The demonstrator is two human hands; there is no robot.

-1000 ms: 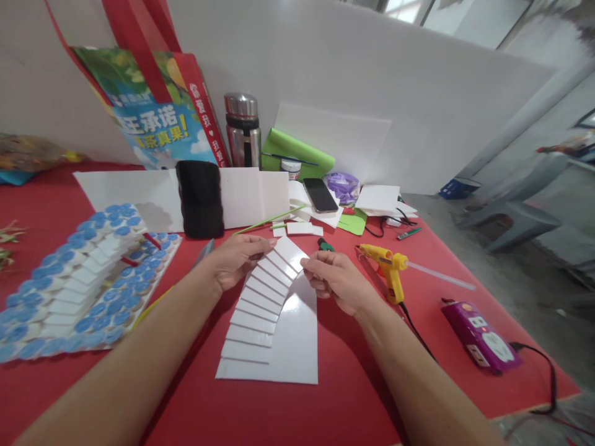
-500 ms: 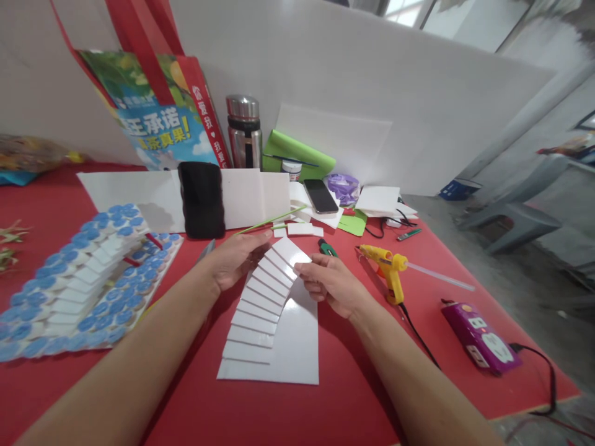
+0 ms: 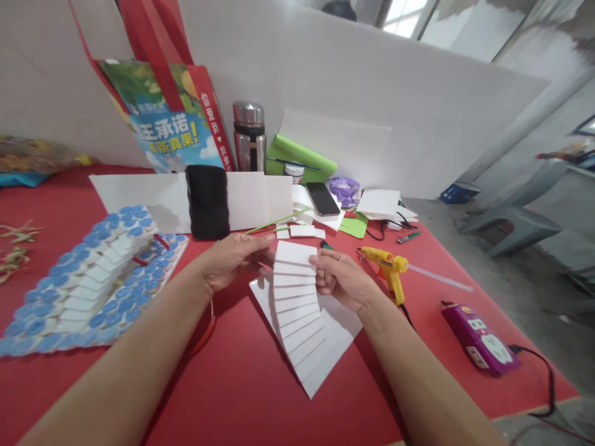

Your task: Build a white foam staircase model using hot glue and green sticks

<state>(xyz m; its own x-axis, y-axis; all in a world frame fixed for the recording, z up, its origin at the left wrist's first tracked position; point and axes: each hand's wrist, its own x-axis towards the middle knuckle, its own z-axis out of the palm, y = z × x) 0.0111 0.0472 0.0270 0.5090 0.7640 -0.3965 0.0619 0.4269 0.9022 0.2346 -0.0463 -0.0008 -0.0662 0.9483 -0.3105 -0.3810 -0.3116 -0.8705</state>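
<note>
A curved flight of white foam-board steps (image 3: pixel 297 300) rises on a flat white board (image 3: pixel 341 325), turned cornerwise on the red table. My right hand (image 3: pixel 341 279) pinches the right edge of the top step between thumb and fingers. At the upper left side of the steps is my left hand (image 3: pixel 235 263), its fingers bent and apart, the fingertips close to the edge; whether they touch it I cannot tell. Behind my right hand a green-handled tool (image 3: pixel 325 245) is mostly hidden. Small white board pieces (image 3: pixel 304 231) lie just beyond the steps.
Left stands a model with blue discs and white steps (image 3: pixel 93 279). A yellow glue gun (image 3: pixel 390 266) and a purple power strip (image 3: pixel 481 339) lie right. At the back are a black phone-shaped object (image 3: pixel 207 201), a steel flask (image 3: pixel 250 136), a phone (image 3: pixel 323 199) and a shopping bag (image 3: pixel 171 124).
The white steps and their board have turned, the lower end swinging right. My right hand keeps its pinch at the top step. The left hand's fingers have spread slightly. The view has shifted a little.
</note>
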